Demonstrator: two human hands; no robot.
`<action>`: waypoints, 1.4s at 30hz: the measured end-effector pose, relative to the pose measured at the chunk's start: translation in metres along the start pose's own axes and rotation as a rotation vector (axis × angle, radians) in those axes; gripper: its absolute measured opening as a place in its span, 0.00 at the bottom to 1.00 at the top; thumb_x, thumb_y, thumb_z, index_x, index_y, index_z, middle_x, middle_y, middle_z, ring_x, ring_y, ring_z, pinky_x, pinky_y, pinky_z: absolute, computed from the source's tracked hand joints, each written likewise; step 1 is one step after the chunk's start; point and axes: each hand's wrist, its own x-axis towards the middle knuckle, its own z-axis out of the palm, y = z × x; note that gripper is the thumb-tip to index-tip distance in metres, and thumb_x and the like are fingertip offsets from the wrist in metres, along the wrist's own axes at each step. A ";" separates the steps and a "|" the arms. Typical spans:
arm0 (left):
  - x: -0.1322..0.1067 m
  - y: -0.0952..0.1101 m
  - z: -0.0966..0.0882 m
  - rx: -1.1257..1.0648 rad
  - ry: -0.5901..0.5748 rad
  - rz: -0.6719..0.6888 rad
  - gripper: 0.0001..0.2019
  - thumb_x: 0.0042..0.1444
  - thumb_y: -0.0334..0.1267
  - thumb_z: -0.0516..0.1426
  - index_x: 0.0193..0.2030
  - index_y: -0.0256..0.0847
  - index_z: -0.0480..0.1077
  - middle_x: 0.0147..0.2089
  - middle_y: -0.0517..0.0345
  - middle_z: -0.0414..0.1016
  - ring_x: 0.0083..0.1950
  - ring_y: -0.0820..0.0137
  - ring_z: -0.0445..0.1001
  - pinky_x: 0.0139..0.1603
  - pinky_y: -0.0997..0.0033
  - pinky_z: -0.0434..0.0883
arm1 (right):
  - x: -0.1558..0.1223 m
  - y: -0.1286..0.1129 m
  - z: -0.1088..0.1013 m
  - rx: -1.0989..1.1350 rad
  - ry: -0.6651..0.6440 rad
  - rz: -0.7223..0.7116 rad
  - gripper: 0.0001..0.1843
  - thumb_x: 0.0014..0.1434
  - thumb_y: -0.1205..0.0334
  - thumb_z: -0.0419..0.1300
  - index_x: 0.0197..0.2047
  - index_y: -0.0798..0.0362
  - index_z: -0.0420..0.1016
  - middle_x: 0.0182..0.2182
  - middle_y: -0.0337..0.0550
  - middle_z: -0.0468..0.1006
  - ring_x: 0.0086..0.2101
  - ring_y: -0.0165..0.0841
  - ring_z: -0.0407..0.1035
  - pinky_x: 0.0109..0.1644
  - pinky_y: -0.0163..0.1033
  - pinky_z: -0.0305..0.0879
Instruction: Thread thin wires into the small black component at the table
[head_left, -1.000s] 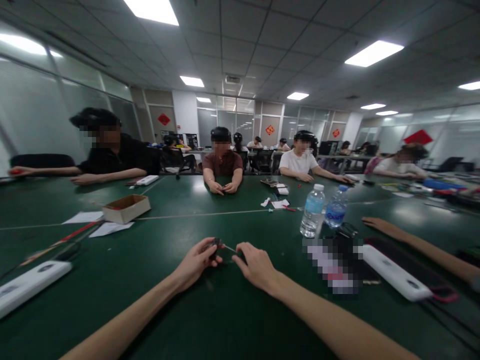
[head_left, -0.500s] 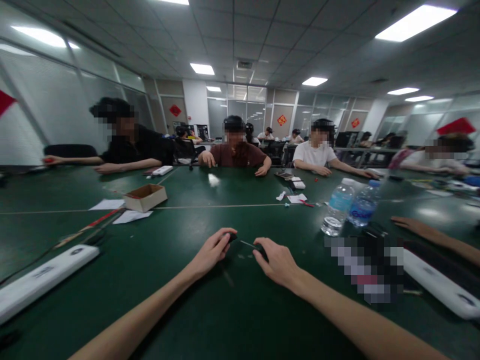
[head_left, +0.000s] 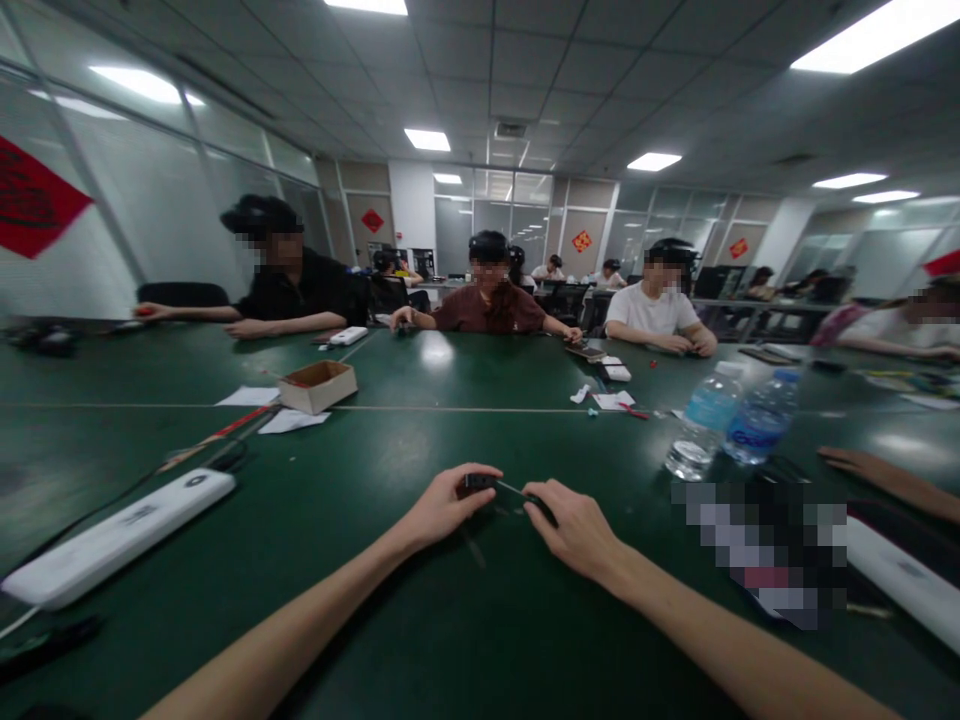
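A small black block (head_left: 480, 482) with little round marks on its face is pinched between the thumb and fingers of my left hand (head_left: 448, 507). My right hand (head_left: 571, 525) is closed around the dark handle of a thin screwdriver (head_left: 511, 488). Its metal shaft points left, and the tip ends at or very near the block's right end; I cannot tell whether they touch. Both hands are low over the green table (head_left: 390, 620), close together. Part of the handle is hidden by my right fingers.
White power strips (head_left: 124, 530) lie at left and right. An open cardboard box (head_left: 319, 388) and papers (head_left: 292, 422) are at front left. Two water bottles (head_left: 705, 425) stand at right, near a co-worker's hand (head_left: 881, 475). Several people sit across the table.
The whole view has swung left, so things appear further right. The block in my left hand shows more of its face. Across the table, the white-shirted person's hands have come together.
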 end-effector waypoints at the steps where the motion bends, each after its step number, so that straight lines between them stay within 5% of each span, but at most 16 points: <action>1: 0.000 0.000 0.000 0.019 0.003 -0.003 0.17 0.58 0.44 0.57 0.53 0.42 0.69 0.47 0.52 0.72 0.42 0.66 0.71 0.43 0.68 0.69 | 0.000 0.000 0.000 0.000 0.000 0.000 0.13 0.68 0.57 0.48 0.52 0.49 0.67 0.39 0.43 0.72 0.31 0.30 0.68 0.33 0.35 0.65; 10: -0.001 -0.005 0.004 -0.006 0.028 -0.042 0.19 0.57 0.45 0.57 0.54 0.40 0.65 0.42 0.54 0.71 0.30 0.73 0.69 0.30 0.74 0.68 | 0.000 0.002 0.003 -0.021 0.012 -0.002 0.13 0.67 0.58 0.49 0.51 0.50 0.69 0.37 0.43 0.72 0.32 0.31 0.68 0.35 0.36 0.64; 29: -0.003 -0.008 0.007 0.149 0.150 0.046 0.15 0.57 0.43 0.58 0.49 0.41 0.70 0.45 0.52 0.71 0.26 0.75 0.68 0.31 0.72 0.70 | 0.000 0.004 0.006 -0.046 0.029 -0.016 0.13 0.67 0.58 0.50 0.50 0.50 0.70 0.36 0.44 0.74 0.31 0.32 0.69 0.34 0.36 0.63; 42: -0.003 -0.012 0.008 0.291 0.102 0.094 0.12 0.59 0.40 0.57 0.48 0.43 0.70 0.41 0.57 0.72 0.25 0.75 0.70 0.32 0.73 0.70 | -0.002 0.004 0.003 0.040 0.001 -0.070 0.12 0.65 0.61 0.51 0.49 0.52 0.71 0.36 0.43 0.76 0.32 0.32 0.70 0.37 0.36 0.66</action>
